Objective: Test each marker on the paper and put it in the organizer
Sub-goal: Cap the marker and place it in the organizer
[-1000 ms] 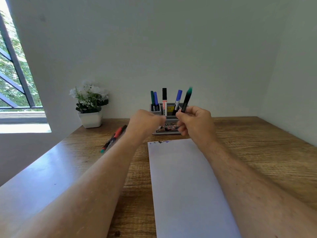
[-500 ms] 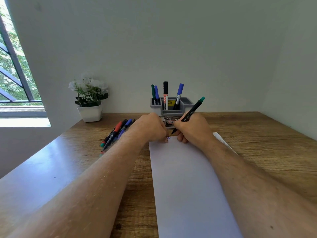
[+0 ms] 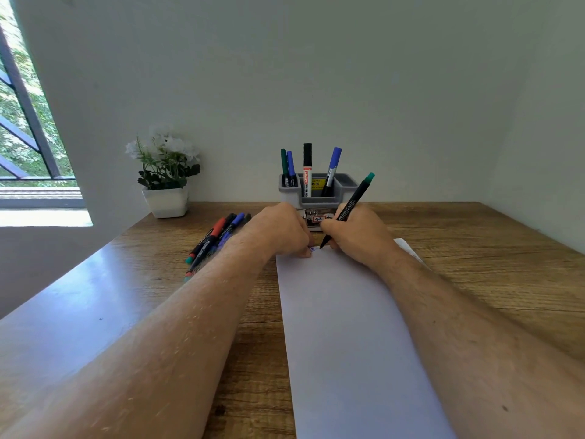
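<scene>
At the paper's (image 3: 348, 327) twelve o'clock edge, the right hand (image 3: 357, 236) pinches the green-ended marker (image 3: 349, 207), tip touching the sheet. Left hand (image 3: 281, 231), fingers curled, pins that edge; keep it pressed, stroke lightly. Organizer (image 3: 345, 185) stands just beyond, at twelve.

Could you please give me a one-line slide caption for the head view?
Right hand tests a green-capped black marker on white paper; left hand steadies the sheet.
</scene>
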